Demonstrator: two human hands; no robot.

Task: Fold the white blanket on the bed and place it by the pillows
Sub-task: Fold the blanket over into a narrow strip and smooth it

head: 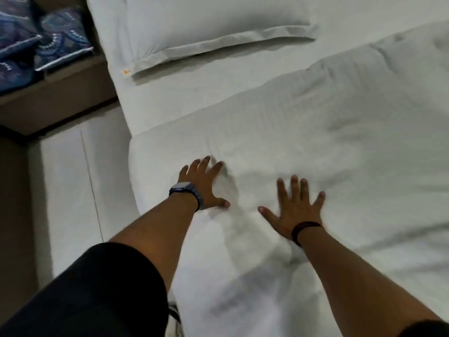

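The white blanket [303,132] lies thick and puffy across the bed, its far edge running diagonally below a white pillow [206,25] at the head. My left hand [202,184], with a watch on the wrist, presses flat on the blanket near its left corner, fingers spread. A little to the right, my right hand [295,207], with a dark band on the wrist, also lies flat on the blanket, fingers apart. Neither hand grips the fabric.
A strip of bare white bed sheet [170,98] shows between pillow and blanket. Left of the bed is pale floor [65,178] and a brown bench or shelf [53,103] carrying blue patterned cushions [36,37].
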